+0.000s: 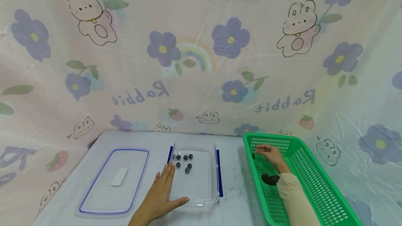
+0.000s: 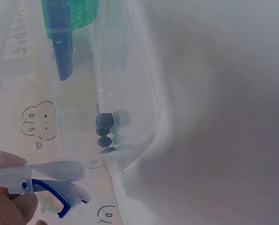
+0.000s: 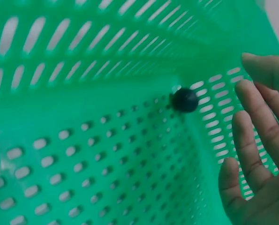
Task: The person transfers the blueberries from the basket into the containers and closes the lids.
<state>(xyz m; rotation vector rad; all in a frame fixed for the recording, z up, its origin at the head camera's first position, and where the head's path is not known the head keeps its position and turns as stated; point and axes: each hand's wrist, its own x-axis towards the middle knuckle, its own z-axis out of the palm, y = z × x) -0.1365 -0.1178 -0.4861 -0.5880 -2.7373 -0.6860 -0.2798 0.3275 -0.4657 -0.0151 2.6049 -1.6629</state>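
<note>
My left hand (image 1: 159,195) rests with extended fingers along the left side of a clear plastic container (image 1: 195,187), its thumb by the near rim. Several dark round berries, which look like blueberries (image 2: 104,121), lie in the container toward its far left. Inside a green basket (image 1: 262,198), my right hand (image 1: 272,156) has its fingers apart and holds nothing. One more dark berry (image 3: 184,100) sits in the basket's corner, a short gap from those fingertips. A dark, bumpy, elongated thing (image 1: 269,179) lies in the basket beside the right sleeve, partly hidden by it.
A clear lid with a blue seal (image 1: 102,213) and a white label (image 1: 119,176) lies left of the container. Blue side latches (image 1: 219,173) stick out from the container. A patterned curtain (image 1: 194,90) hangs behind the white table (image 1: 233,198).
</note>
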